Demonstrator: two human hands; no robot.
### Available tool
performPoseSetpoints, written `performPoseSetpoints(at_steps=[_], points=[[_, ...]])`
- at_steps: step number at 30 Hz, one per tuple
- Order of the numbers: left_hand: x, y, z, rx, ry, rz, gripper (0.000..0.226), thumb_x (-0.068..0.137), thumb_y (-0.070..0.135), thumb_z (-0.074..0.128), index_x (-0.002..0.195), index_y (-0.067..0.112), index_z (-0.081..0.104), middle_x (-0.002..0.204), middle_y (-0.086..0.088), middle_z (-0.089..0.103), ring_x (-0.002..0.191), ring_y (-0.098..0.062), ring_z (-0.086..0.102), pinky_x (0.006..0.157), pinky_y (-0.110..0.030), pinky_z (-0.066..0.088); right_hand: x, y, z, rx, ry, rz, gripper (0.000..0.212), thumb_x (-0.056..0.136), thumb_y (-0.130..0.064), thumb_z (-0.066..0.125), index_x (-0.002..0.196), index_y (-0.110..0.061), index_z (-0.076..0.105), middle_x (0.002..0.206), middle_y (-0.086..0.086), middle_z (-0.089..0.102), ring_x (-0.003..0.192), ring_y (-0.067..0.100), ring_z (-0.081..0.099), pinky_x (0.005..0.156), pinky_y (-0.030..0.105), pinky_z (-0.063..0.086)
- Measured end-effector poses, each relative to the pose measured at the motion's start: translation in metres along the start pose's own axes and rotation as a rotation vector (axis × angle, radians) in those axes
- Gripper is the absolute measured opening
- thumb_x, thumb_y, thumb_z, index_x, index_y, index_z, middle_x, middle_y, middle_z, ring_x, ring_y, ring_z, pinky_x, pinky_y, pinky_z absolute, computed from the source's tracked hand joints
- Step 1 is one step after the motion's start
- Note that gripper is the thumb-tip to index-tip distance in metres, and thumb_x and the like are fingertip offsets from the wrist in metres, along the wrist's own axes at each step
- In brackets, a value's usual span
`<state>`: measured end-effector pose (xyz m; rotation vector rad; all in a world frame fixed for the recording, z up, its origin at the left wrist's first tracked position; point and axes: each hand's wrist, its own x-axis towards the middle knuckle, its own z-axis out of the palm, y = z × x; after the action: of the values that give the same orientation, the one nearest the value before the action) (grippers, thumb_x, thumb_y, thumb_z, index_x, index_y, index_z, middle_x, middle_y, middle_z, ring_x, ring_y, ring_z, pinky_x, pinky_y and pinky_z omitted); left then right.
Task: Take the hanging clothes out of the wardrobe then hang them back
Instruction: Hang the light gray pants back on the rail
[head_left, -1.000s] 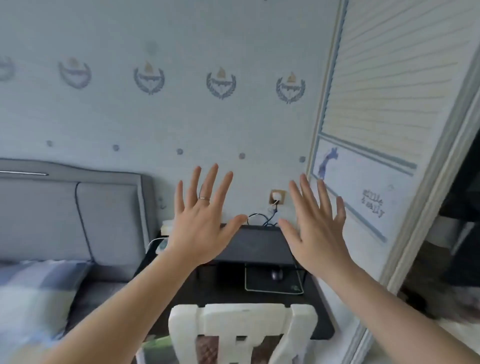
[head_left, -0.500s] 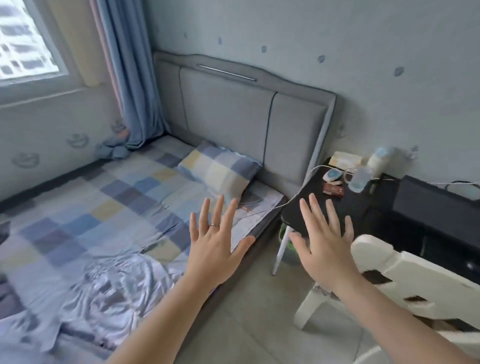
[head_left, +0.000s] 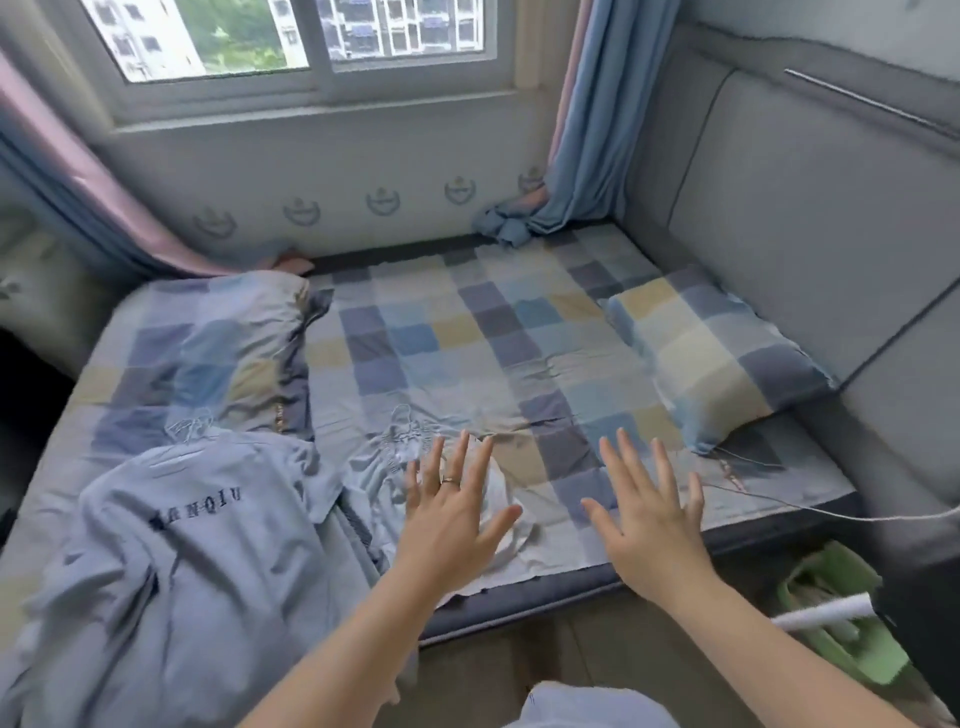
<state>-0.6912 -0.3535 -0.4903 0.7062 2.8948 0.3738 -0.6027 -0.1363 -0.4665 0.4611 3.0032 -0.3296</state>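
Two garments lie on the bed. A light blue shirt (head_left: 171, 545) with dark lettering is spread at the lower left, a wire hanger (head_left: 189, 423) showing at its collar. A white garment (head_left: 395, 467) on another hanger lies crumpled near the bed's front edge. My left hand (head_left: 452, 519), wearing a ring, hovers open just above the white garment. Over the checked sheet to its right, my right hand (head_left: 649, 525) is spread open and holds nothing. No wardrobe is in view.
The bed (head_left: 467, 332) has a checked sheet, a folded quilt (head_left: 208, 353) at the left and a pillow (head_left: 711, 353) at the right by the grey headboard (head_left: 805, 208). A window (head_left: 291, 36) with curtains is behind. A green bin (head_left: 841, 613) stands on the floor at the right.
The view has swung left from the wardrobe door and desk, past the bedside, to the bed. Both hands stay raised and spread, holding nothing.
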Motion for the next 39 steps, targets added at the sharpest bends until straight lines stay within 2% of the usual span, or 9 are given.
performPoseSetpoints(at_steps=[5,9,17,23,27,31,33,39], points=[[0.047,-0.035,0.006,-0.062,-0.095,-0.197,0.078,0.096,0.071,0.025,0.157,0.038,-0.01,0.164,0.009,-0.021,0.147,-0.017,-0.032,0.119,-0.045,-0.017,0.086,-0.017,0.008,-0.017,-0.139,-0.083,0.069,0.098,-0.062,0.018,0.154,-0.037,-0.013,0.16,-0.015,-0.024,0.148,0.019,-0.023,0.117,0.054,-0.009],[0.081,-0.058,0.017,-0.094,-0.124,-0.332,0.08,0.092,0.073,0.02,0.157,0.037,-0.007,0.165,0.009,-0.018,0.148,-0.016,-0.028,0.12,-0.046,-0.015,0.14,-0.022,0.021,-0.023,-0.259,-0.132,0.069,0.098,-0.061,0.018,0.153,-0.037,-0.015,0.16,-0.014,-0.023,0.148,0.019,-0.022,0.117,0.053,-0.01],[0.109,-0.114,0.049,-0.178,-0.208,-0.511,0.073,0.097,0.067,0.027,0.156,0.039,-0.006,0.166,0.01,-0.01,0.151,-0.018,-0.02,0.121,-0.046,-0.01,0.203,-0.046,0.072,-0.06,-0.47,-0.197,0.066,0.099,-0.06,0.02,0.153,-0.039,-0.012,0.161,-0.017,-0.018,0.149,0.018,-0.02,0.118,0.054,-0.007],[0.135,-0.175,0.094,-0.197,-0.309,-0.546,0.074,0.097,0.067,0.024,0.158,0.034,0.0,0.167,0.005,0.001,0.152,-0.02,-0.012,0.121,-0.044,-0.006,0.233,-0.077,0.14,-0.107,-0.586,-0.182,0.067,0.099,-0.06,0.018,0.154,-0.036,-0.012,0.161,-0.015,-0.019,0.149,0.019,-0.019,0.119,0.054,-0.005],[0.155,-0.22,0.143,-0.221,-0.379,-0.548,0.09,0.079,0.075,0.002,0.158,0.033,0.002,0.167,0.006,0.003,0.152,-0.02,-0.01,0.122,-0.043,-0.001,0.254,-0.099,0.201,-0.11,-0.635,-0.121,0.067,0.099,-0.059,0.019,0.154,-0.036,-0.01,0.162,-0.015,-0.017,0.149,0.019,-0.018,0.119,0.053,-0.003],[0.183,-0.272,0.209,-0.219,-0.472,-0.538,0.074,0.097,0.066,0.023,0.159,0.031,0.003,0.167,0.002,0.002,0.152,-0.023,-0.009,0.123,-0.044,0.001,0.289,-0.122,0.283,-0.103,-0.677,-0.066,0.067,0.099,-0.059,0.021,0.155,-0.035,-0.007,0.163,-0.014,-0.013,0.15,0.02,-0.015,0.118,0.052,-0.002],[0.201,-0.297,0.245,-0.199,-0.485,-0.517,0.071,0.1,0.062,0.027,0.159,0.03,0.003,0.167,0.0,0.002,0.152,-0.024,-0.008,0.123,-0.044,0.001,0.312,-0.131,0.328,-0.086,-0.675,-0.066,0.066,0.1,-0.058,0.023,0.155,-0.034,-0.005,0.163,-0.013,-0.011,0.15,0.02,-0.014,0.118,0.053,-0.002],[0.266,-0.373,0.335,-0.144,-0.406,-0.454,0.071,0.1,0.056,0.034,0.158,0.024,0.01,0.167,-0.006,0.008,0.152,-0.03,-0.001,0.123,-0.048,0.006,0.394,-0.146,0.446,-0.073,-0.587,-0.122,0.068,0.1,-0.052,0.03,0.156,-0.031,-0.003,0.164,-0.01,-0.005,0.151,0.021,-0.008,0.118,0.055,0.001]])
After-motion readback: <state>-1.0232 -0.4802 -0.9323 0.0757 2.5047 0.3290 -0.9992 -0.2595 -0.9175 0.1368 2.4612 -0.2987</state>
